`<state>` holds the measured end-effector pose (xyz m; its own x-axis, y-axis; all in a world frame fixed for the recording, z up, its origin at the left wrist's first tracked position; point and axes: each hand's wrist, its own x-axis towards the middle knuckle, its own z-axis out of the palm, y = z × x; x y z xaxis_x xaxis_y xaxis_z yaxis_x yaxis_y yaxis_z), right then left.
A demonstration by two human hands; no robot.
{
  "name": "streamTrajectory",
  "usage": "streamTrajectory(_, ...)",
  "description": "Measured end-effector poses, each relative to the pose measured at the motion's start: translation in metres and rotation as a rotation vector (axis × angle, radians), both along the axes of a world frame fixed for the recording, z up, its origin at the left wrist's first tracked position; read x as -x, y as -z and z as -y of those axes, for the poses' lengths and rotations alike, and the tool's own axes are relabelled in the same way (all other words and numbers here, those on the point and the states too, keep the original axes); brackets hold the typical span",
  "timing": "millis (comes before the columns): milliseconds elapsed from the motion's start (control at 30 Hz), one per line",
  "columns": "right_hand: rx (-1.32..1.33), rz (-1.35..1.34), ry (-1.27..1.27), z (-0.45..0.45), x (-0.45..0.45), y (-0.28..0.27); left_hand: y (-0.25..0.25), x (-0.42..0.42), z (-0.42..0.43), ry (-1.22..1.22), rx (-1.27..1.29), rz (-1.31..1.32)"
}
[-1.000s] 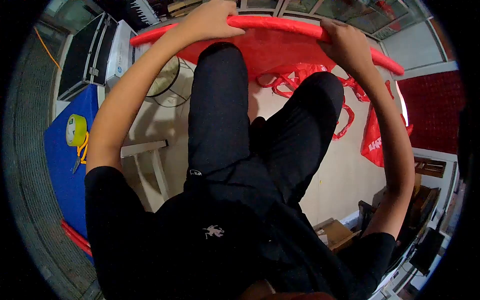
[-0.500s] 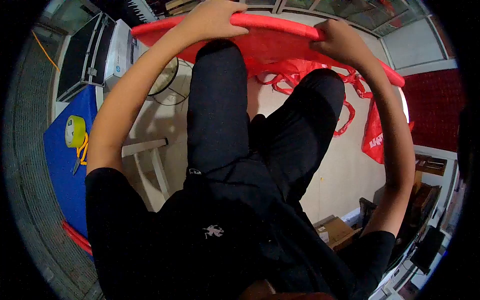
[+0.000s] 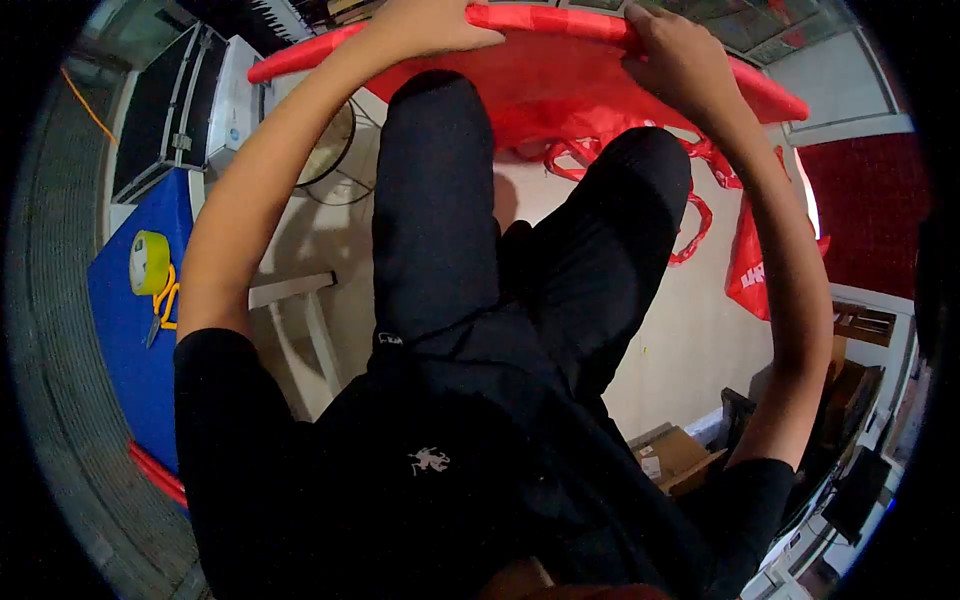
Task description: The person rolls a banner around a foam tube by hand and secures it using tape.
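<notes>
A wide red panel [image 3: 540,75] with a thick, rounded, wrapped-looking rim stands across my knees at the top of the head view. What it is made of, I cannot tell. My left hand [image 3: 435,25] is closed over the rim left of the middle, its thumb along the near side. Farther right, my right hand [image 3: 685,60] grips the same rim, fingers bent over the top edge. Glossy red plastic strips [image 3: 690,225] lie in loops on the floor below the panel. Both hands' far fingertips are partly hidden by the rim.
On the left, a blue surface [image 3: 140,330] bears a yellow-green tape roll [image 3: 150,262] and scissors [image 3: 165,305] with orange handles. Behind stand a black case [image 3: 160,120] and a white box [image 3: 235,110]. A red bag [image 3: 750,270] and cardboard box [image 3: 675,460] are at right.
The panel's right end has risen, so its rim lies more level. Both hands have shifted slightly upward in view with it, and more of its red face shows.
</notes>
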<state>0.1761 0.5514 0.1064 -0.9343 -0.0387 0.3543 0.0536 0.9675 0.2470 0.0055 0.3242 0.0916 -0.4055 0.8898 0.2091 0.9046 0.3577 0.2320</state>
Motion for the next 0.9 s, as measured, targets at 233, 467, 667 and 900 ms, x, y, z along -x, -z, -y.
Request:
streamTrajectory(233, 0.054, 0.058, 0.116, 0.019, -0.001, -0.016, -0.001, -0.002, -0.001, 0.001, -0.043, 0.060)
streamTrajectory(467, 0.091, 0.237, 0.121, -0.008, 0.009, -0.002, 0.016, 0.008, -0.003, 0.180, -0.395, -0.162)
streamTrajectory(667, 0.363, 0.629, 0.347, 0.020, 0.012, -0.043, 0.008, 0.004, -0.004, -0.015, -0.118, -0.022)
streamTrajectory(900, 0.200, 0.197, 0.151, 0.012, 0.007, -0.017, 0.012, -0.001, -0.002, -0.108, -0.139, -0.100)
